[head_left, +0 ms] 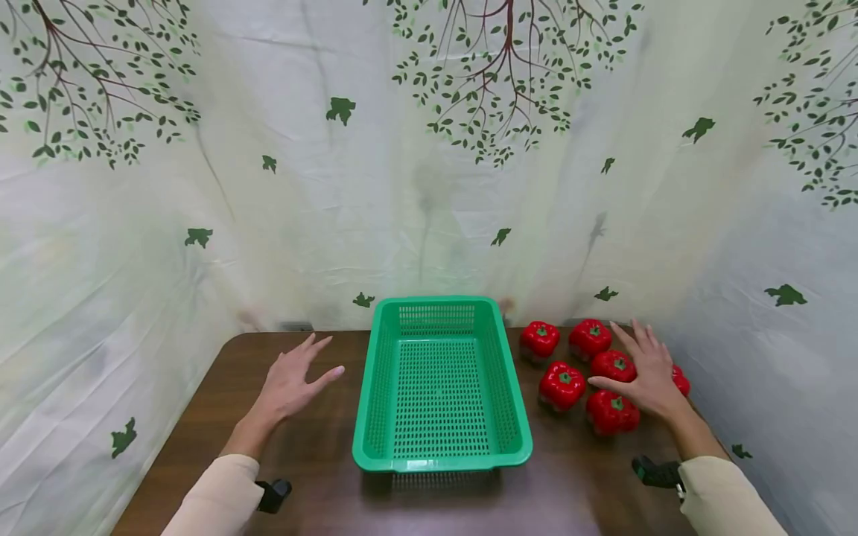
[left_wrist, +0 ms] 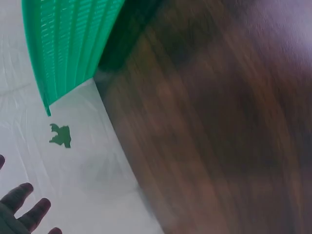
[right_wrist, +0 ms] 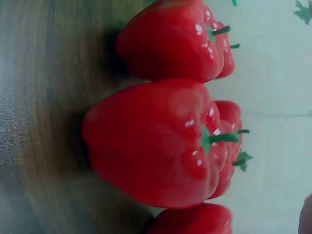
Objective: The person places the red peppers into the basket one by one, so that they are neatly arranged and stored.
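Green basket (head_left: 439,398): sits on the brown table (head_left: 308,447), with little holes all over.
Red peppers (head_left: 561,385): I see six, bunched up right of the basket.
Left hand (head_left: 288,383): up in the air, left of the basket, fingers spread wide, holding nothing.
Right hand (head_left: 646,376): over by the peppers, right of the basket, fingers spread wide too, holding nothing.
Cloth (head_left: 415,201): behind the basket, with green leaves.

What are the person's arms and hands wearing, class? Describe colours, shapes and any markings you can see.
The left sleeve and right sleeve are plain pale cream, with no markings visible, and stop short of the hands. A small black device, probably a camera, juts out by each cuff: left device, right device. The left hand and right hand wear no gloves.
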A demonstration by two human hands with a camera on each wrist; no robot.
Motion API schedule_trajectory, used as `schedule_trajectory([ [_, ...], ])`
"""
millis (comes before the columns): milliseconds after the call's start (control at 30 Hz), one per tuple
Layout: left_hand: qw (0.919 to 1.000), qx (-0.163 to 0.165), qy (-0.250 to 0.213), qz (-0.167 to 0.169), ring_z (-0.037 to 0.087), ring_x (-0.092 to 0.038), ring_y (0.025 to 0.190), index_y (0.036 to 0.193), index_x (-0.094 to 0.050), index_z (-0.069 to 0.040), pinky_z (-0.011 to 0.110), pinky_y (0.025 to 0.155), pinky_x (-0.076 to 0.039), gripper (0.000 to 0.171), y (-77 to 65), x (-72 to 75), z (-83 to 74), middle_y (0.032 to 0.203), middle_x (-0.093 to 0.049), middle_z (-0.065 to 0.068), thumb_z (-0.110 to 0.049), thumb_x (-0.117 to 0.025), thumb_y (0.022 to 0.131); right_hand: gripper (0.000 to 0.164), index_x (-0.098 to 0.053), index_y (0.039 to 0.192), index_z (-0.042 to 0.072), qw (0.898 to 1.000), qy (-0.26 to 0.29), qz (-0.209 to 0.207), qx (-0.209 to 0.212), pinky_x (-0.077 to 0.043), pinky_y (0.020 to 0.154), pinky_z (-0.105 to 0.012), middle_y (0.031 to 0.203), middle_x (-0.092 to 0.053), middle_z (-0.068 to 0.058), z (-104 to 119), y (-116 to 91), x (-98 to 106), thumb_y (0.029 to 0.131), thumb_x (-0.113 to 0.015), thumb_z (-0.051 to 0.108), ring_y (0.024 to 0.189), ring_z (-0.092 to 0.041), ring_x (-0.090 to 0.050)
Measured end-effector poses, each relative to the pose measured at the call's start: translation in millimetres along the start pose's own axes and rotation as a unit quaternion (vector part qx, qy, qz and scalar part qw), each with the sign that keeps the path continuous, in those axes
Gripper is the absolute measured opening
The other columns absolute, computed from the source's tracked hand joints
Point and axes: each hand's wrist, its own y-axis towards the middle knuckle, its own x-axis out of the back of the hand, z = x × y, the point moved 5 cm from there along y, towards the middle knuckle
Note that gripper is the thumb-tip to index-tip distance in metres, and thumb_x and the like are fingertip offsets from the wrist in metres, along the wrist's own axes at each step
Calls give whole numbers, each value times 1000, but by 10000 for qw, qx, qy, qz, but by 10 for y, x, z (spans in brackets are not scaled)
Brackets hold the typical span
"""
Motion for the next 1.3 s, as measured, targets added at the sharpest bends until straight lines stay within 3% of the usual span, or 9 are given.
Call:
schedule_trajectory([
  [400,9919,392,-1186,212,47,-30,136,147,-33,-2,66,105,-25,66,-114,-177,0,149,-33,26,-40,-52,97,104,-22,153,10,9960,819,-332,-129,-22,89,-81,151,-19,-29,-113,-219,-97,70,-83,25,134,-53,-18],
  [700,9879,619,-1344,470,44,-33,135,144,-39,-3,64,105,-28,66,-126,-311,-17,146,-38,24,-44,-56,95,102,-27,151,8,9914,984,-826,-248,-32,87,-74,143,-29,-27,-109,-410,-204,68,-86,17,127,-47,-28],
  [767,9855,752,-1423,534,43,-33,135,143,-40,-4,64,105,-28,65,-127,-347,-10,146,-39,23,-45,-56,95,101,-31,149,6,9906,930,-993,-176,-39,90,-62,139,-32,-26,-99,-457,-219,66,-88,14,124,-42,-30],
  [833,9816,906,-1590,550,43,-33,135,143,-41,-4,64,105,-29,64,-133,-380,-4,146,-39,23,-45,-56,95,100,-35,147,3,9892,870,-1176,-97,-41,95,-38,136,-34,-25,-98,-509,-238,63,-89,10,121,-34,-32],
  [933,9735,1114,-1931,502,42,-38,132,141,-43,-5,61,103,-34,60,-150,-431,-17,144,-41,23,-43,-55,96,98,-38,143,-1,9856,885,-1442,-36,-31,87,-7,133,-36,-24,-109,-589,-268,60,-89,6,119,-12,-29],
  [1000,9662,1255,-2197,496,42,-43,129,139,-45,-4,58,100,-39,58,-174,-469,-39,142,-44,23,-42,-56,97,98,-39,142,-2,9830,886,-1607,-35,-24,84,1,132,-36,-24,-121,-640,-285,58,-90,4,116,1,-25],
  [1133,9510,1544,-2642,437,40,-50,123,137,-47,-4,55,96,-45,54,-212,-530,-94,136,-51,21,-39,-57,97,97,-40,142,-2,9787,888,-1844,-130,-24,86,1,133,-36,-27,-132,-705,-305,58,-89,3,116,9,-22],
  [1200,9483,1582,-2730,356,39,-52,121,136,-48,-3,54,96,-45,53,-212,-544,-118,133,-53,21,-37,-58,97,96,-39,142,-2,9775,920,-1881,-252,-24,89,-1,135,-35,-27,-136,-723,-317,59,-89,3,118,3,-25],
  [1300,9442,1648,-2838,290,38,-56,116,135,-48,-2,53,94,-46,51,-198,-569,-131,127,-57,20,-35,-57,97,96,-37,143,-1,9756,969,-1917,-451,-28,102,-19,137,-34,-26,-141,-743,-343,61,-87,2,123,-11,-28],
])
